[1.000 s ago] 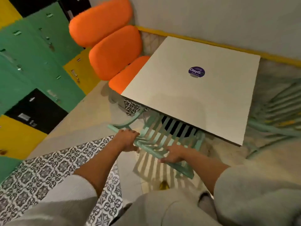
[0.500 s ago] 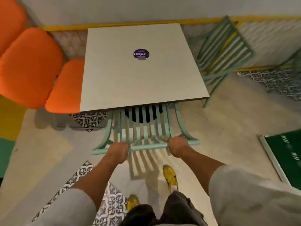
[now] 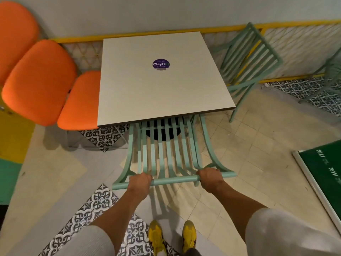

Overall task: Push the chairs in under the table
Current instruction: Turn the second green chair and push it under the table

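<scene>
A mint-green slatted chair stands at the near edge of a square white table, its seat partly under the tabletop. Both hands grip the top rail of its backrest: my left hand near the rail's left end, my right hand near its right end. A second mint-green chair stands tilted at the table's right side, outside the tabletop, close to the wall. A round purple sticker lies on the tabletop.
An orange cushioned bench sits along the table's left side. A wall with a yellow rail runs behind the table. A green board lies on the floor at right. My yellow shoes stand behind the chair.
The view has swung to face the table squarely and I have stood more upright. My hands still hold the chair's top rail, and more of the backrest shows outside the table edge.
</scene>
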Tool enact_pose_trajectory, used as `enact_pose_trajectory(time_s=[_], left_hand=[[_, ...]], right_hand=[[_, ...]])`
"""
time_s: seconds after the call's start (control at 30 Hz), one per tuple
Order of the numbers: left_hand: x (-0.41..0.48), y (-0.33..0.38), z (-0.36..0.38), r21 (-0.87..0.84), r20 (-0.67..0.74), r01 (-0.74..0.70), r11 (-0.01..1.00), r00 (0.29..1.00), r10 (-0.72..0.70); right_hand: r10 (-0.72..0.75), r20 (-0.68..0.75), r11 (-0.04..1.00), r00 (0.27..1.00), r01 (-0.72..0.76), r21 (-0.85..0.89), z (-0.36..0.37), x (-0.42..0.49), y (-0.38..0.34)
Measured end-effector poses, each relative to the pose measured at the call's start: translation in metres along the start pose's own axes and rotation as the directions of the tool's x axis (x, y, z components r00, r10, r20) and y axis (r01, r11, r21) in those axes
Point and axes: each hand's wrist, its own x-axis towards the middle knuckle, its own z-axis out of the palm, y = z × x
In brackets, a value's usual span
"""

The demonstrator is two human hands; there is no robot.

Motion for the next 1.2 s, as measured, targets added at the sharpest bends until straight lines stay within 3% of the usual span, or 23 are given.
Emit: enact_pose_trajectory(time_s=[0.4,1.2], left_hand=[[-0.013,0.043,0.011,0.053,-0.052,0.020,0.998,0.999,-0.017],[-0.017,0.055,0.006,-0.086,-0.018,0.140,0.986,0.990,-0.142]], right_hand=[[-0.057,0.019,0.997,0.998,0.058,-0.048,0.018,-0.001,0.043],[-0.109,0.008,0.990,0.994,0.109,-0.087,0.023,-0.004,0.049]])
